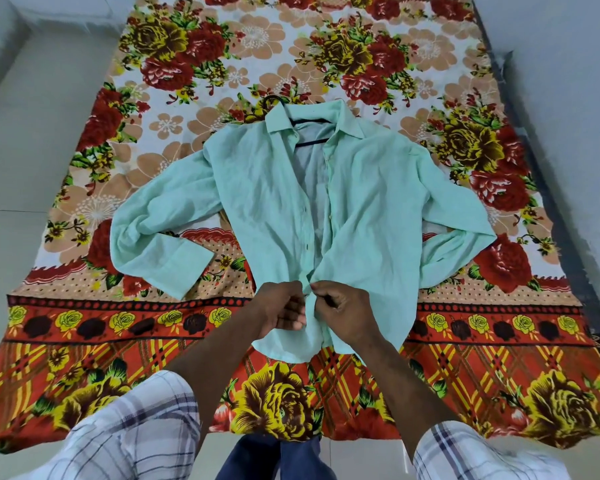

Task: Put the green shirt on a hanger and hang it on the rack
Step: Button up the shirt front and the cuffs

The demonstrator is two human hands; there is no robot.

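The green shirt (264, 202) lies face up on the bed, collar away from me, sleeves folded inward at both sides. A dark hanger (307, 143) sits inside it; its bar shows in the open collar and its hook pokes out at the collar's upper left. The upper placket is open, the lower part is drawn together. My left hand (281, 308) and my right hand (343, 311) pinch the two front edges of the shirt together near the hem, fingers closed on the fabric at a button.
The floral bedsheet (430, 81) in red, orange and yellow covers the whole bed. A dark bed edge (548, 188) runs along the right side. Pale tiled floor (21, 140) lies to the left. No rack is in view.
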